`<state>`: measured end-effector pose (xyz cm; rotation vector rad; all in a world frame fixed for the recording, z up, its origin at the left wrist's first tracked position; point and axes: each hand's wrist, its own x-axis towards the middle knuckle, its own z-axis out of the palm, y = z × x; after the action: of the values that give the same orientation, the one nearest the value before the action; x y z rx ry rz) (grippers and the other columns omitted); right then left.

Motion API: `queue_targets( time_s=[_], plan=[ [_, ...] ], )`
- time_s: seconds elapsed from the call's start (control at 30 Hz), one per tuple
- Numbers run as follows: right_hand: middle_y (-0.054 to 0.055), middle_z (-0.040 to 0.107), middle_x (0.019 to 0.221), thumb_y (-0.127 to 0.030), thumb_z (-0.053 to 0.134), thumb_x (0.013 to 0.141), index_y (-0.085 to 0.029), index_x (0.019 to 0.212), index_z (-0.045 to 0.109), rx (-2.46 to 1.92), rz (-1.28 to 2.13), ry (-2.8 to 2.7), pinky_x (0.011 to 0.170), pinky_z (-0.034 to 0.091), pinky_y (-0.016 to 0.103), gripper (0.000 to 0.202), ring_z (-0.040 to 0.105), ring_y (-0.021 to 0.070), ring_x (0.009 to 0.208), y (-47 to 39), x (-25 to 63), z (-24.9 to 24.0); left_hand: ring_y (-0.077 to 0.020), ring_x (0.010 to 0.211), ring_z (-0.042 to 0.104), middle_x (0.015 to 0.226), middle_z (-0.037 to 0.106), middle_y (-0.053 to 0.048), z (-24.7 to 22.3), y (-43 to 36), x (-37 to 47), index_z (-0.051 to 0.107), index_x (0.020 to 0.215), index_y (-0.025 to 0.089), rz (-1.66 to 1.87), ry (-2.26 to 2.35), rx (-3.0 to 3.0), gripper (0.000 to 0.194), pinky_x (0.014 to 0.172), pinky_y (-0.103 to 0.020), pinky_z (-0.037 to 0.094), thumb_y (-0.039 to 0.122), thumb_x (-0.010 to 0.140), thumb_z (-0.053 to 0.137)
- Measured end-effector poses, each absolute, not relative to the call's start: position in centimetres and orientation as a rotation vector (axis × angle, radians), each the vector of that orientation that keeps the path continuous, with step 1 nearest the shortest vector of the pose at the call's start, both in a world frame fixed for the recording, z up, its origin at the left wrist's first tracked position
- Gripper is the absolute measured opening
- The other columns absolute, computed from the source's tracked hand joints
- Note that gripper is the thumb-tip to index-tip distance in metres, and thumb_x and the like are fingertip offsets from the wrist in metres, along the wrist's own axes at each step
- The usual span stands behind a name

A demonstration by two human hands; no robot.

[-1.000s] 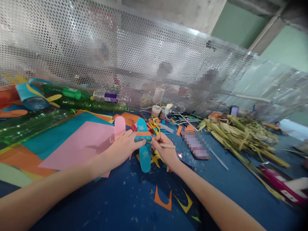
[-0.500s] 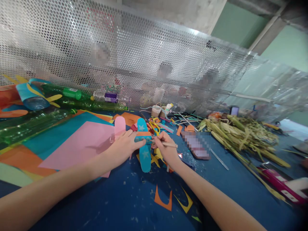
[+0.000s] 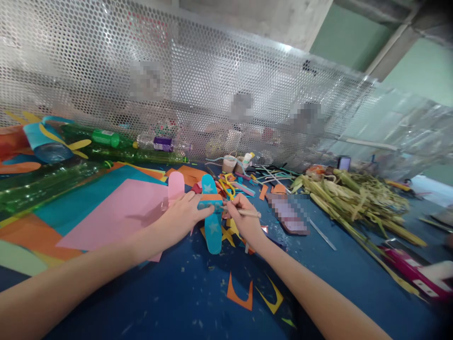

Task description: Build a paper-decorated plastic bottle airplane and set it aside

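Note:
A long blue paper cutout (image 3: 213, 240) with rounded ends and pale stars is upright in the view, crossed by an orange strip (image 3: 211, 197) and a translucent teal strip. My left hand (image 3: 184, 210) holds these pieces, its thumb lying across the teal strip. From the right, my right hand (image 3: 246, 219) pinches a pale, slender pencil (image 3: 249, 213), its tip side pointing at the cutout's edge. Whether the tip touches is too small to tell. A pink rounded cutout (image 3: 176, 182) shows just behind my left hand.
Coloured paper sheets (image 3: 120, 212) spread to the left, before green plastic bottles (image 3: 53, 182). Yellow scissors (image 3: 228, 186) and scraps sit behind my hands. A phone (image 3: 288, 215), dried husks (image 3: 354, 193) and a magenta tool (image 3: 414, 271) lie right. A perforated metal screen (image 3: 212, 71) stands behind.

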<state>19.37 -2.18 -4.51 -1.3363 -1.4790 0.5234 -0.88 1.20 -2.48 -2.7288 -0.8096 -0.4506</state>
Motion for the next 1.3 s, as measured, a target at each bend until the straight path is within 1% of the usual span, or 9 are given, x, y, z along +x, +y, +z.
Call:
queue_targets(
  time_s=[0.2, 0.37, 0.5, 0.73, 1.0, 1.3],
  plan=[
    [-0.005, 0.056, 0.054, -0.037, 0.052, 0.082, -0.023, 0.066, 0.039, -1.337, 0.546, -1.478, 0.056, 0.042, 0.028, 0.024, 0.056, 0.0149, 0.051, -2.15, 19.33, -4.6, -0.021, 0.087, 0.046, 0.114, 0.052, -0.006, -2.56, 1.27, -0.87, 0.053, 0.118, 0.03, -0.447, -0.79, -2.726, 0.046, 0.068, -0.032, 0.037, 0.004, 0.079, 0.049],
    [-0.006, 0.053, 0.053, -0.037, 0.051, 0.083, -0.023, 0.067, 0.038, -1.305, 0.596, -1.489, 0.052, 0.039, 0.027, 0.024, 0.054, 0.0142, 0.05, -2.06, 19.27, -4.64, -0.0219, 0.088, 0.047, 0.112, 0.053, -0.007, -2.59, 1.26, -0.86, 0.052, 0.118, 0.031, -0.435, -0.814, -2.728, 0.047, 0.068, -0.032, 0.037, 0.005, 0.079, 0.051],
    [-0.006, 0.05, 0.052, -0.037, 0.05, 0.083, -0.023, 0.066, 0.037, -1.298, 0.593, -1.506, 0.05, 0.038, 0.027, 0.026, 0.053, 0.014, 0.049, -2.02, 19.26, -4.61, -0.0217, 0.086, 0.048, 0.112, 0.053, -0.008, -2.6, 1.28, -0.82, 0.054, 0.116, 0.03, -0.447, -0.812, -2.724, 0.044, 0.068, -0.032, 0.038, 0.005, 0.079, 0.05],
    [-0.006, 0.051, 0.052, -0.037, 0.05, 0.083, -0.023, 0.065, 0.037, -1.293, 0.609, -1.507, 0.049, 0.037, 0.026, 0.026, 0.052, 0.0135, 0.049, -2.03, 19.2, -4.6, -0.0217, 0.086, 0.048, 0.112, 0.053, -0.007, -2.44, 1.2, -0.82, 0.053, 0.117, 0.031, -0.45, -0.789, -2.697, 0.047, 0.066, -0.032, 0.037, 0.004, 0.079, 0.05],
    [-0.005, 0.054, 0.053, -0.037, 0.052, 0.082, -0.023, 0.066, 0.038, -1.346, 0.557, -1.482, 0.053, 0.04, 0.027, 0.025, 0.055, 0.0144, 0.05, -2.21, 19.28, -4.38, -0.0215, 0.088, 0.047, 0.115, 0.052, -0.007, -2.55, 1.2, -0.9, 0.053, 0.117, 0.03, -0.47, -0.79, -2.728, 0.045, 0.068, -0.032, 0.037, 0.005, 0.08, 0.048],
    [-0.006, 0.053, 0.053, -0.036, 0.05, 0.083, -0.023, 0.066, 0.038, -1.307, 0.577, -1.495, 0.051, 0.039, 0.026, 0.024, 0.054, 0.014, 0.05, -2.18, 19.17, -4.54, -0.0223, 0.088, 0.047, 0.113, 0.052, -0.007, -2.35, 1.08, -0.85, 0.053, 0.117, 0.031, -0.449, -0.805, -2.723, 0.047, 0.068, -0.033, 0.038, 0.003, 0.08, 0.046]
  ],
)
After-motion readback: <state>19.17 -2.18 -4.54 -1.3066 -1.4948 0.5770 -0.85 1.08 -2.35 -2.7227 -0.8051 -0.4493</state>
